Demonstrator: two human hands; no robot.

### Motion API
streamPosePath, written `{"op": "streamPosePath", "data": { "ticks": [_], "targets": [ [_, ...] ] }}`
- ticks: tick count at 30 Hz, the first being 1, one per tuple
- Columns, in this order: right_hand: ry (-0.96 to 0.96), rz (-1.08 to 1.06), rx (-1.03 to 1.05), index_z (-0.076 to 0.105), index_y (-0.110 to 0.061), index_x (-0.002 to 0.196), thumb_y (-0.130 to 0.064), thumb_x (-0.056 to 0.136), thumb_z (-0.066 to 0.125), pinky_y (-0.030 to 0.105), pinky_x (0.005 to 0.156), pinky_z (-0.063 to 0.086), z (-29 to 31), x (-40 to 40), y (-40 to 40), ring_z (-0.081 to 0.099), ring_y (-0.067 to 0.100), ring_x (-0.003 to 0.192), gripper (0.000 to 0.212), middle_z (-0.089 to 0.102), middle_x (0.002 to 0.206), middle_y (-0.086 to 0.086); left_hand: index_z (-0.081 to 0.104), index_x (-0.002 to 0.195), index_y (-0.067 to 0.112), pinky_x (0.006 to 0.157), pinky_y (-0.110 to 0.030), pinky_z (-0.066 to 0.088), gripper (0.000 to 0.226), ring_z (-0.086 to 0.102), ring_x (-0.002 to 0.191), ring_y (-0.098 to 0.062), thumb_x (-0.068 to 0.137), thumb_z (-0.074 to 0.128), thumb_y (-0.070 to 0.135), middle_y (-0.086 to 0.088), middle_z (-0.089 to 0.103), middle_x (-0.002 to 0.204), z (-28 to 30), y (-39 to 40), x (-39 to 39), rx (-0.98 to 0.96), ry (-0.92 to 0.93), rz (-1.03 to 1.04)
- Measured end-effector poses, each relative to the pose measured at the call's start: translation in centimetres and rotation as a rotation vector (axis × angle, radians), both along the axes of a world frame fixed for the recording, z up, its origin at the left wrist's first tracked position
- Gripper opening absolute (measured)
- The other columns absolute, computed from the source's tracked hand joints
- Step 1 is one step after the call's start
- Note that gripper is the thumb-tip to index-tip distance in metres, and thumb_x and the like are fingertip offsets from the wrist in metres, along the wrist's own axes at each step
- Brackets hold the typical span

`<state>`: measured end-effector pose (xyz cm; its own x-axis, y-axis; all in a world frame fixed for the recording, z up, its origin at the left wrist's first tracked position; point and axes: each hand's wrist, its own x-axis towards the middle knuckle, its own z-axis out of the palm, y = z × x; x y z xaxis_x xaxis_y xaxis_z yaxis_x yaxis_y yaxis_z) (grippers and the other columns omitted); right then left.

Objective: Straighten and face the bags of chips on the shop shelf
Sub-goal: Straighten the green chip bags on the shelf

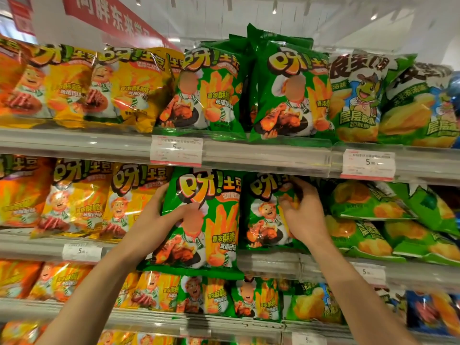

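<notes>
On the middle shelf (268, 263) two green chip bags stand side by side. My left hand (159, 212) grips the left green bag (219, 225) by its left edge, thumb across its front; this bag is upright, faces me and sticks out past the shelf lip. My right hand (302, 210) clutches the right side of the neighbouring green bag (263, 215), fingers pressed into its front. That bag sits further back and leans slightly. Two more green bags (286, 95) of the same kind stand on the shelf above.
Yellow and orange chip bags (82, 202) fill the left of every shelf. Light green bags with a frog figure (373, 232) lie stacked flat to the right. White price tags (176, 151) hang on the clear shelf rails. A red banner (112, 18) hangs overhead.
</notes>
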<state>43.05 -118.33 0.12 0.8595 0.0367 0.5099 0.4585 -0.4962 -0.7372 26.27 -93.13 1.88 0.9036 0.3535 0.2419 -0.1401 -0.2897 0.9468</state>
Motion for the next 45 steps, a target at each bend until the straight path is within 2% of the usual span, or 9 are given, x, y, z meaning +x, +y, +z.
{"op": "streamPosePath", "data": {
  "ticks": [4, 8, 11, 18, 24, 28, 35, 40, 45],
  "targets": [
    [-0.047, -0.072, -0.129, 0.041, -0.01, 0.146, -0.018, 0.093, 0.063, 0.044, 0.105, 0.044, -1.6, 1.0, 1.3, 0.047, 0.037, 0.13, 0.058, 0.042, 0.145, 0.016, 0.048, 0.122, 0.052, 0.077, -0.014, 0.048, 0.049, 0.067, 0.093, 0.009, 0.08, 0.071, 0.042, 0.027, 0.071, 0.106, 0.0, -0.2, 0.0, 0.0, -0.007, 0.0],
    [0.232, -0.119, -0.196, 0.012, -0.01, 0.158, -0.064, 0.091, 0.054, 0.05, 0.11, 0.04, -3.5, 1.1, 1.3, 0.038, 0.041, 0.139, 0.096, 0.027, 0.156, 0.021, 0.048, 0.136, 0.041, 0.079, -0.018, 0.048, 0.066, 0.067, 0.098, 0.003, 0.074, 0.071, 0.047, 0.018, 0.07, 0.115, -0.3, -0.1, 0.1, 0.008, -0.007, 0.009],
    [0.311, -0.108, -0.178, 0.013, -0.006, 0.156, -0.077, 0.08, 0.058, 0.046, 0.106, 0.042, -3.8, 1.1, 1.0, 0.041, 0.039, 0.137, 0.113, 0.033, 0.154, 0.02, 0.048, 0.136, 0.041, 0.078, -0.018, 0.047, 0.069, 0.067, 0.095, 0.005, 0.071, 0.071, 0.05, 0.016, 0.07, 0.115, -0.6, -0.2, 0.1, 0.005, -0.013, 0.023],
    [0.084, -0.129, -0.01, 0.02, -0.01, 0.155, -0.064, 0.083, 0.065, 0.053, 0.107, 0.042, -2.9, 2.6, 2.1, 0.043, 0.042, 0.133, 0.101, 0.041, 0.147, 0.022, 0.048, 0.136, 0.043, 0.084, -0.025, 0.048, 0.068, 0.067, 0.097, 0.003, 0.073, 0.072, 0.051, 0.018, 0.07, 0.115, -0.9, -0.2, 0.5, 0.003, -0.009, 0.019],
    [0.238, -0.178, -0.275, -0.003, -0.016, 0.16, -0.073, 0.093, 0.036, 0.053, 0.117, 0.022, -3.9, 3.8, 3.0, 0.025, 0.04, 0.147, 0.096, 0.014, 0.163, 0.021, 0.051, 0.123, 0.048, 0.078, -0.021, 0.047, 0.055, 0.068, 0.092, 0.004, 0.072, 0.071, 0.047, 0.025, 0.07, 0.106, -0.9, -0.5, 0.6, -0.015, -0.028, 0.003],
    [0.366, -0.075, -0.144, -0.005, -0.019, 0.16, -0.064, 0.092, 0.053, 0.052, 0.122, 0.018, -2.6, 3.9, 2.2, 0.015, 0.042, 0.15, 0.1, -0.001, 0.166, 0.02, 0.051, 0.126, 0.046, 0.079, -0.024, 0.048, 0.055, 0.068, 0.092, 0.001, 0.075, 0.072, 0.046, 0.025, 0.069, 0.107, -1.1, -0.5, 0.7, -0.004, -0.044, 0.003],
    [0.133, 0.048, 0.028, 0.04, -0.021, 0.144, -0.056, 0.093, 0.059, 0.033, 0.107, 0.037, -0.6, -1.6, 0.4, 0.046, 0.022, 0.13, 0.064, 0.045, 0.14, 0.004, 0.049, 0.128, 0.044, 0.072, -0.018, 0.054, 0.052, 0.067, 0.097, 0.003, 0.08, 0.072, 0.041, 0.021, 0.07, 0.109, -1.6, -2.1, 1.5, 0.02, -0.08, -0.016],
    [0.416, 0.35, 0.166, 0.044, -0.042, 0.129, -0.075, 0.087, 0.046, 0.021, 0.086, 0.045, -0.9, -5.9, 1.8, 0.058, -0.012, 0.1, 0.053, 0.059, 0.112, -0.024, 0.05, 0.121, 0.044, 0.07, -0.013, 0.052, 0.041, 0.069, 0.086, 0.002, 0.086, 0.071, 0.038, 0.024, 0.07, 0.101, -1.9, -5.5, 3.2, 0.091, -0.134, -0.029],
    [0.398, 0.293, 0.307, 0.043, -0.032, 0.142, -0.069, 0.087, 0.056, 0.032, 0.097, 0.049, -0.6, -4.1, 2.0, 0.058, 0.009, 0.116, 0.067, 0.06, 0.129, -0.012, 0.039, 0.143, 0.036, 0.099, -0.035, 0.05, 0.071, 0.059, 0.117, -0.003, 0.084, 0.062, 0.068, 0.016, 0.061, 0.13, -2.9, -5.9, 4.7, 0.188, -0.109, 0.013]
  ]
}}
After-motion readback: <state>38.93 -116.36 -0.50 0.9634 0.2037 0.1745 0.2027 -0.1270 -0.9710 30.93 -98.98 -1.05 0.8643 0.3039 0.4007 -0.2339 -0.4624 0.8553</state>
